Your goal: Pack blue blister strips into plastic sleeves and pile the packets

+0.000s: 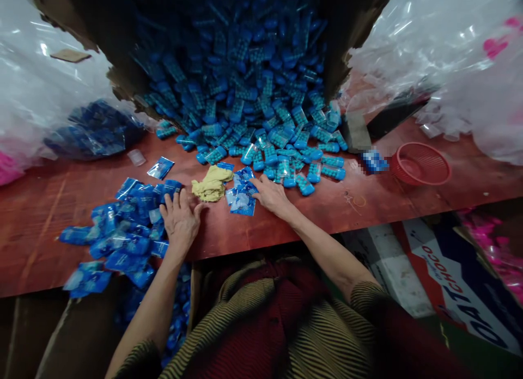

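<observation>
My left hand (181, 220) rests with fingers spread at the right edge of a loose pile of filled blue packets (131, 243). To the right, my right hand (273, 195) reaches its fingertips to a small stack of flat blue packets (242, 198), finger and thumb apart. Between both hands lies a crumpled yellow cloth (212, 183). Beyond the right hand, clear bottles with blue caps and blue beads inside (281, 136) spill over the table. One single blue packet (160, 167) lies apart behind the left pile.
A torn cardboard box (351, 19) full of the bottles lies tipped toward me. On the right stands a red plastic basket (443, 169). Clear plastic bags (412, 36) flank the box. The red table (229, 232) ends close to my body; a printed carton (461, 292) stands below.
</observation>
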The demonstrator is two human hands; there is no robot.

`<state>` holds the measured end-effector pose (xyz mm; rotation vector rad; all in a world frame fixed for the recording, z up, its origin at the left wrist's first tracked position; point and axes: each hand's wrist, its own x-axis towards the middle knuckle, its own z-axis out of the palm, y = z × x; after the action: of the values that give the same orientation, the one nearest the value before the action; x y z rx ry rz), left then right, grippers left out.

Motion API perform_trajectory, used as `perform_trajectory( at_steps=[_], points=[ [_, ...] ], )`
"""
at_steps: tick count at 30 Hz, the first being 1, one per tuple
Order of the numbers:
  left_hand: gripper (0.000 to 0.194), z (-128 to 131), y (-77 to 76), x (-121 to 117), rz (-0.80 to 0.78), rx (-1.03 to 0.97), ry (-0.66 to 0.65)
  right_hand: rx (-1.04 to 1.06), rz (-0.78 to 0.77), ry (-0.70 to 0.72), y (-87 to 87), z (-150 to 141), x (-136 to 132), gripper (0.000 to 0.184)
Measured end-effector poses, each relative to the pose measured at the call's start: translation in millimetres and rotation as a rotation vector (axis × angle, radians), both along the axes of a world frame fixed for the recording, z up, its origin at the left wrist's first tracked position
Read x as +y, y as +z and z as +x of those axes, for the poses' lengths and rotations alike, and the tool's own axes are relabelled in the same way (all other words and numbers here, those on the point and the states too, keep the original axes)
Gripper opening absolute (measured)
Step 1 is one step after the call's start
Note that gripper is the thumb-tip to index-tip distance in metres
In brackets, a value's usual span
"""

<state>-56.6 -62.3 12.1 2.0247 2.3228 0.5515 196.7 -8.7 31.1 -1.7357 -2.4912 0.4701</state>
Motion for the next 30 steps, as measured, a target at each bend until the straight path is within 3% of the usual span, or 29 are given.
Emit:
perform_trajectory(
  at_steps=[3, 6, 9, 13, 16, 19, 21, 24, 26, 30],
  points=[
    [0.061, 16, 10.9, -4, 0.088, -0.060, 0.010, -0.006, 0.011, 0.004, -4.1, -1, -1, 0.026],
    [0.055, 43, 15.7, 2, 0.097, -0.104, -0.097, -0.010, 0.048, -0.045, -9.5, -2, -2, 0.022],
    [0.060, 60, 10.3, 24, 0.031, -0.096, -0.165, 0.015, 0.069, -0.055, -12.7, -3, -4, 0.020],
    [0.060, 60, -5.4, 57, -0.077, -0.075, -0.146, 0.083, 0.118, -0.109, -12.2, -4, -9, 0.018],
    [0.054, 55, -7.7, 62, -0.081, -0.175, -0.109, 0.176, 0.190, -0.167, -9.4, -3, -16, 0.018],
    [0.061, 64, 4.3, 44, 0.031, -0.451, -0.092, 0.315, 0.240, -0.234, -3.5, -2, -24, 0.017],
    [0.069, 81, 15.6, 26, 0.097, -0.753, -0.119, 0.433, 0.260, -0.282, 2.0, -5, -29, 0.017],
    [0.062, 111, 28.5, 5, -0.086, -1.353, -0.035, 0.602, 0.264, -0.300, 10.2, -12, -41, 0.016],
    [0.050, 126, 32.5, 0, -0.189, -1.632, 0.040, 0.693, 0.243, -0.278, 14.5, -17, -49, 0.015],
    [0.041, 129, 33.5, 2, -0.220, -1.872, 0.170, 0.878, 0.127, -0.254, 19.0, -18, -57, 0.009]
  ],
)
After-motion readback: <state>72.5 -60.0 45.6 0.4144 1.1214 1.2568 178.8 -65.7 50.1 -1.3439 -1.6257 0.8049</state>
